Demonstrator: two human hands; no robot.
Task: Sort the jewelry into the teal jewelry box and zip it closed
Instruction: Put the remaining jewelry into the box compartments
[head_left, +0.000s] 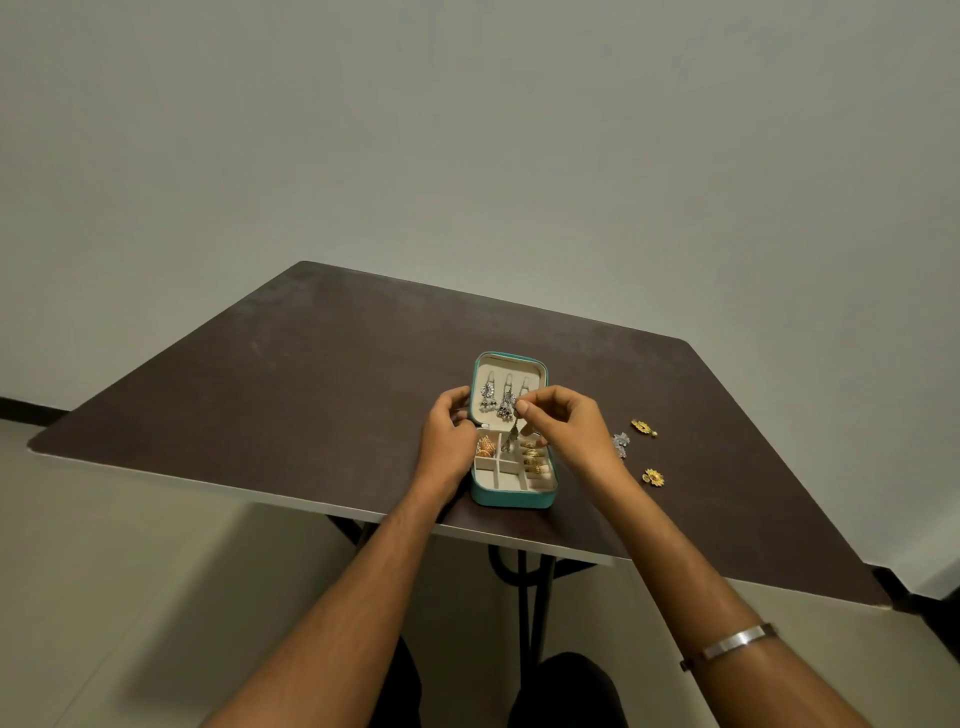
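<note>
The teal jewelry box (511, 498) lies open near the front edge of the dark table (311, 374). Two silver earrings (496, 401) hang in its raised lid. Gold rings (534, 457) fill the ring roll and an orange-gold piece (485, 446) lies in a left compartment. My left hand (445, 439) grips the lid's left edge. My right hand (563, 423) pinches a silver dangling earring (510, 435) in front of the lid's right hook. A silver earring (621, 444) and two gold earrings (644, 427) (653, 476) lie on the table to the right.
The table's near edge runs just below the box, with black metal legs (524, 587) under it. A pale wall stands behind the table. A metal bangle (732, 644) sits on my right forearm.
</note>
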